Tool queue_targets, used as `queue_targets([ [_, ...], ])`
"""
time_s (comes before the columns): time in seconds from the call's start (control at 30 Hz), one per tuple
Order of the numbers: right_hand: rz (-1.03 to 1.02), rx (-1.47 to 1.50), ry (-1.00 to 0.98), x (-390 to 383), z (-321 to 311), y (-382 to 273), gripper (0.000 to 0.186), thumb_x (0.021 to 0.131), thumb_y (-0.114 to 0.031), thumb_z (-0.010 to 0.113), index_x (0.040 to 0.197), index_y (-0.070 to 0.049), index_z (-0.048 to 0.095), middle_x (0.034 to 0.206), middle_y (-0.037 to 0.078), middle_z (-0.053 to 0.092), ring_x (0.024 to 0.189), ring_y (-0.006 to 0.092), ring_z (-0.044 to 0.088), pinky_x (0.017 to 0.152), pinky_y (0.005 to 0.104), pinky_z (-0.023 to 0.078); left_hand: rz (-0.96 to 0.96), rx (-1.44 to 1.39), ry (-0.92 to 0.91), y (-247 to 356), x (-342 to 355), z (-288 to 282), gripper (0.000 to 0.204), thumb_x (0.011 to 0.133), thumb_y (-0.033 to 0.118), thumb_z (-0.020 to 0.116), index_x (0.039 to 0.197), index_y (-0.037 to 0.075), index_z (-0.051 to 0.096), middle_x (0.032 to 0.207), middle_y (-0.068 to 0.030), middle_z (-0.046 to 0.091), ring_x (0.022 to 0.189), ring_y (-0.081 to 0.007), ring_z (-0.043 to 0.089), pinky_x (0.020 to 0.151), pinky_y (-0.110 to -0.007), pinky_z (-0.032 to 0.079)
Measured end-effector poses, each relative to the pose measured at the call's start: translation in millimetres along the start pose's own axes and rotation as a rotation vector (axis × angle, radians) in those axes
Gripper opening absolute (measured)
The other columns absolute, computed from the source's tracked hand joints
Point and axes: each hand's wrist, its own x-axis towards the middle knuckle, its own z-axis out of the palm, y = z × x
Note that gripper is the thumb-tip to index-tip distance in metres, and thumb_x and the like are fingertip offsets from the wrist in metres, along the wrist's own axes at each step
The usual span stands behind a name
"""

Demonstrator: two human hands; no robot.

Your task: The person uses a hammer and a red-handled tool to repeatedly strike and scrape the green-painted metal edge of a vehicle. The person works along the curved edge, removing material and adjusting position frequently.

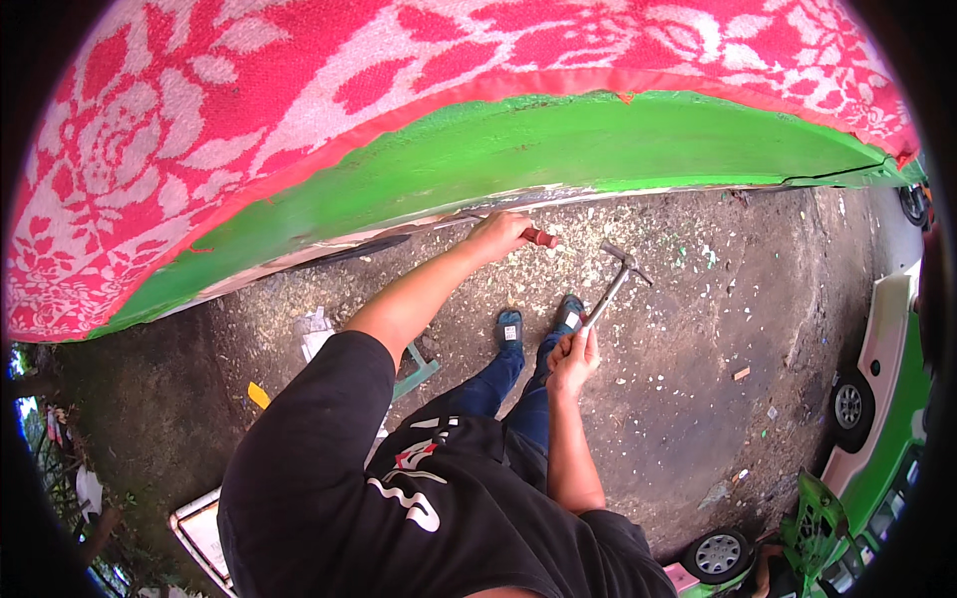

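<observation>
At lower edge of green panel (pixel 558 140), red-handled tool (pixel 540 237) is gripped in L hand (pixel 496 239), fingers closed; butt of handle is left protruding to R of fist. Contact btwn tool tip and panel cannot be confirmed, tip not being clearly shown. Hammer (pixel 606 299) is held by shaft in R hand (pixel 573 362), fingers closed; head is positioned to R of tool butt, nr but not touching. Panel is overhung along top by pink/white floral cloth (pixel 429 50). Ground (pixel 698 399) is littered w/ pale chips (pixel 598 214), esp. nr panel. Dark shoes (pixel 509 329) are seen below hands. Yellow piece (pixel 259 395) is noted on ground, L side. Green/pink vehicle (pixel 890 329) is seen at far R.
</observation>
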Motion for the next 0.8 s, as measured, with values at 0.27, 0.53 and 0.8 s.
queue_targets([
  [0.27, -0.065, -0.240, -0.015, 32.6, -20.2, -5.1, 0.026, 0.100, -0.019, 0.050, 0.121, -0.004, 0.057, 0.059, -0.008, 0.037, 0.044, 0.0006, 0.032, 0.035, 0.0178, 0.024, -0.260, -0.036, -0.040, -14.9, -32.3, -18.7, 0.015, 0.076, 0.008, 0.069, 0.081, 0.002, 0.056, 0.080, -0.0159, 0.060, 0.079, -0.0365, 0.061, 0.070, -0.046, 0.047],
  [0.53, 0.072, -0.267, -0.005, 35.6, -30.4, -26.9, 0.027, 0.100, -0.019, 0.049, 0.122, -0.006, 0.057, 0.058, -0.008, 0.033, 0.043, 0.0003, 0.026, 0.036, 0.0184, 0.019, 0.015, 0.005, -0.090, 8.9, -25.8, -8.0, 0.017, 0.071, 0.009, 0.069, 0.079, 0.006, 0.055, 0.078, -0.0103, 0.057, 0.079, -0.0329, 0.059, 0.072, -0.044, 0.046],
  [0.8, 0.092, -0.301, -0.049, 32.6, -29.1, -16.1, 0.020, 0.100, -0.018, 0.050, 0.113, -0.005, 0.056, 0.058, -0.008, 0.035, 0.043, 0.0004, 0.029, 0.035, 0.0184, 0.022, 0.042, 0.047, -0.089, 9.0, -12.5, -3.0, 0.017, 0.073, 0.011, 0.070, 0.077, 0.006, 0.054, 0.074, -0.0099, 0.056, 0.077, -0.0318, 0.059, 0.073, -0.045, 0.046],
])
